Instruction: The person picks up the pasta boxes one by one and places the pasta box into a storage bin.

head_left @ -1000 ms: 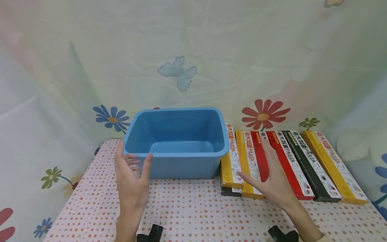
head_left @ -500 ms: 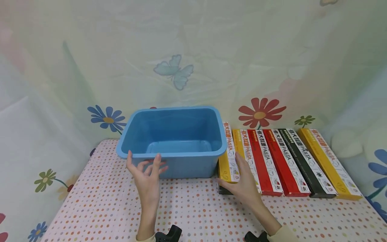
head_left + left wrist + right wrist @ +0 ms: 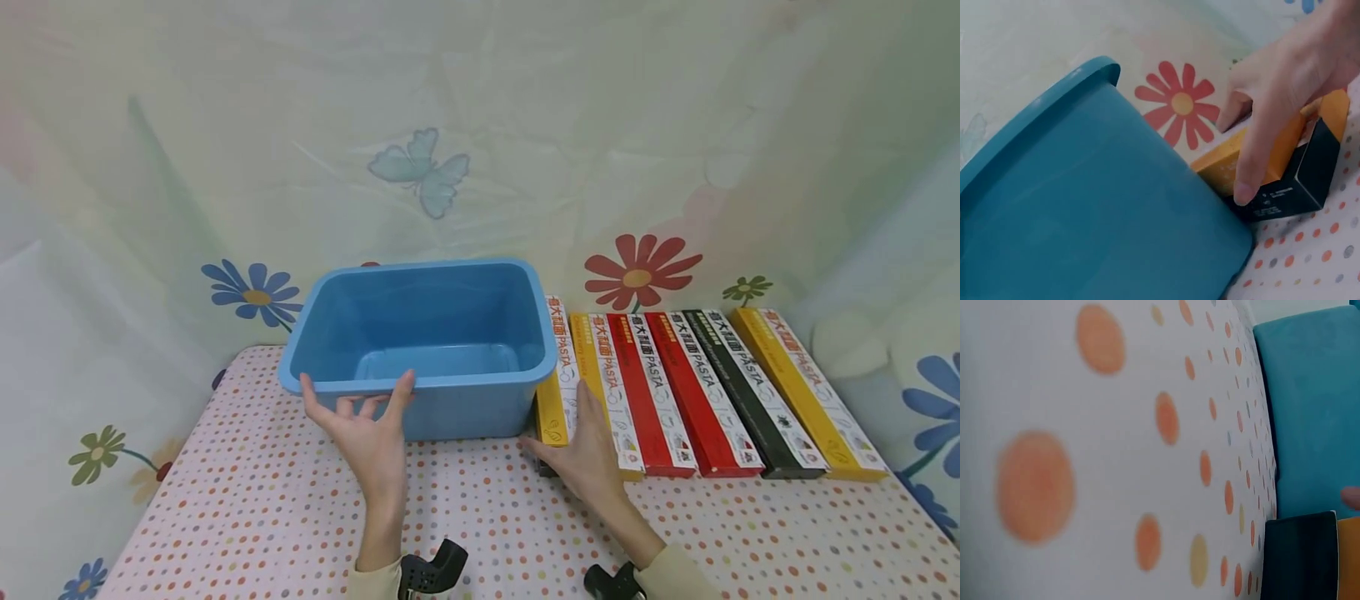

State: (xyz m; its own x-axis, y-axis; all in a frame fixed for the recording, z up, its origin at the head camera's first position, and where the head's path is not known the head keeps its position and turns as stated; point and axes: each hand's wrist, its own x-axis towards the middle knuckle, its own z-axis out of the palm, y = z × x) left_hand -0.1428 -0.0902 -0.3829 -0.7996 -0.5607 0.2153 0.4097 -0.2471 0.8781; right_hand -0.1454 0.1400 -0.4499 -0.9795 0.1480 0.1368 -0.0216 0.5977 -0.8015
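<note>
Head view shows me the blue bin (image 3: 472,412) left of the pasta boxes, the left hand (image 3: 371,442) at its near rim with fingers spread, while the right hand (image 3: 588,454), thumb and fingers apart, straddles the yellow box (image 3: 553,417) atop a dark box (image 3: 1313,178).

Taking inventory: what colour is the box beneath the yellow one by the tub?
The box is black, clearest in the left wrist view.

pale cream left sleeve (image 3: 375,582), matching right sleeve (image 3: 672,573), left hand (image 3: 370,440) and right hand (image 3: 581,448) are bare, chunky black left wrist device (image 3: 437,570), similar black right wrist device (image 3: 617,582)
</note>
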